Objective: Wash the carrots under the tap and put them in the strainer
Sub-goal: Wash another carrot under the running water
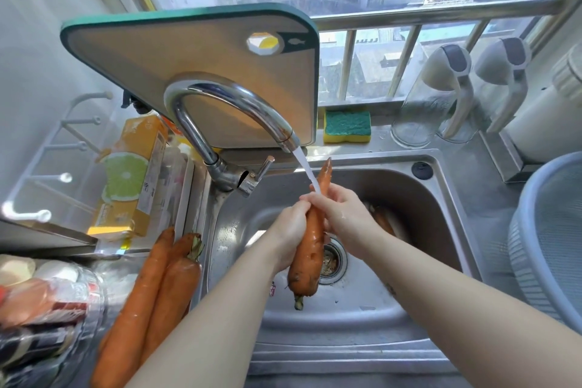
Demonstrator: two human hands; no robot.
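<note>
A long orange carrot (307, 257) hangs over the steel sink (356, 318), tip up under the running tap (226, 104). My left hand (291, 231) grips its middle from the left. My right hand (340, 212) wraps the upper part from the right, where the water stream lands. Two more carrots (157, 296) lie on the counter left of the sink. Another carrot (382, 220) lies in the sink bottom behind my right hand. The grey strainer (532, 249) stands at the right edge, partly out of view.
A cutting board (201, 72) leans behind the tap. A green-yellow sponge (346, 126) sits on the sill, dispensers (453, 88) to its right. A yellow box (132, 179) and wrapped items stand on the left. The drain (332, 260) is under the carrot.
</note>
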